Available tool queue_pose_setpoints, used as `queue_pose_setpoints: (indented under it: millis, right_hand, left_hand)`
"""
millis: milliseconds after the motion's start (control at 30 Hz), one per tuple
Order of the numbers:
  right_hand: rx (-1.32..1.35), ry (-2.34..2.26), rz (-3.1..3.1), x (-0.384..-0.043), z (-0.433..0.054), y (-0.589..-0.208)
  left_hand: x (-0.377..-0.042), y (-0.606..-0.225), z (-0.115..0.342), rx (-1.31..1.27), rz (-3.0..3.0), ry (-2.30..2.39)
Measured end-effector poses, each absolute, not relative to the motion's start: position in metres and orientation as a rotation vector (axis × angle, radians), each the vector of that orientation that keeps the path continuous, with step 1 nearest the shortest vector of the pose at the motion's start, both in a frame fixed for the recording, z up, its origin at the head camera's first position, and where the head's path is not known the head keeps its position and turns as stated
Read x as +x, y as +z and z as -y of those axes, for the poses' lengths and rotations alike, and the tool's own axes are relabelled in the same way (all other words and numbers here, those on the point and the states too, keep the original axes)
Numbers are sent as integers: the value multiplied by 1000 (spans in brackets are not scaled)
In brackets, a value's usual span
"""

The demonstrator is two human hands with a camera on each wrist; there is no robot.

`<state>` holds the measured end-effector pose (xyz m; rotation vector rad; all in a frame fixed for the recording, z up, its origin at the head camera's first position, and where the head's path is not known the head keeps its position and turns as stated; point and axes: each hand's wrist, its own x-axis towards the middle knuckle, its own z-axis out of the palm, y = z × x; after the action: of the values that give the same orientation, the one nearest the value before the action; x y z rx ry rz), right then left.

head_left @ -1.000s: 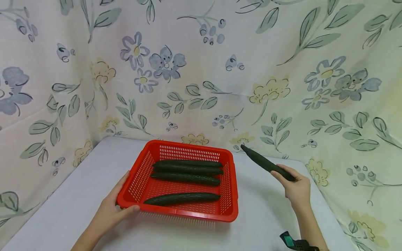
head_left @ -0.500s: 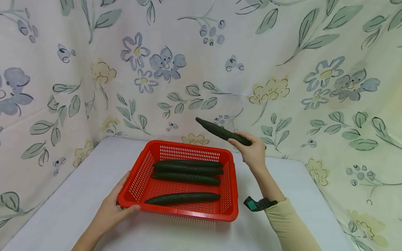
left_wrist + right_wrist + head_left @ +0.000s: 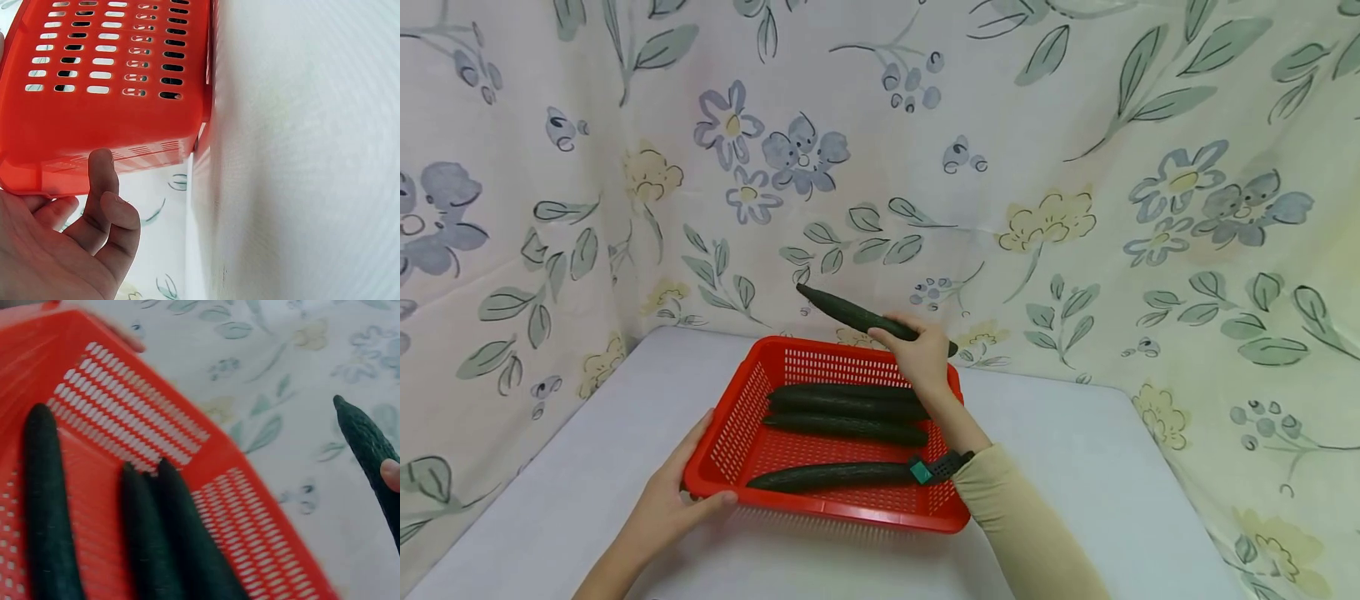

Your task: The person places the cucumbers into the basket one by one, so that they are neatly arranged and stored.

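A red plastic basket [image 3: 827, 507] with slotted walls stands at the middle of the table in the head view. My left hand [image 3: 662, 508] grips its near left corner, thumb over the rim; in the left wrist view, bent fingers [image 3: 103, 181] reach around the outside wall. Up above the back rim, my right hand [image 3: 921, 354] holds a dark green cucumber [image 3: 844, 311] near one end, its tip slanting up to the left. More cucumbers [image 3: 846, 426] lie side by side toward the back of the basket, and a single cucumber [image 3: 827, 477] lies along the front wall, partly covered by the wrist strap.
The white table [image 3: 1060, 467] extends on both sides of the basket. Behind it and to the left hangs a floral cloth [image 3: 880, 167]. A black strap with a green patch [image 3: 921, 472] is around the right wrist.
My right hand has carried the cucumber leftward from the right side of the table, rising at first, to above the back of the basket. My left hand stays on the corner.
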<state>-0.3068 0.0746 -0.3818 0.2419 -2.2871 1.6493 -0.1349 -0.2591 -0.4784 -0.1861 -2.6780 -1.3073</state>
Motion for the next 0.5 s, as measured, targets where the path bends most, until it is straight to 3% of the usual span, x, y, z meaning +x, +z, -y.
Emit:
queue_pose_setpoints:
  millis: [500]
  right_hand:
    - [26, 1779, 2486, -293, -53, -410]
  left_hand:
    - [-135, -479, 259, -186, 2685, -1291]
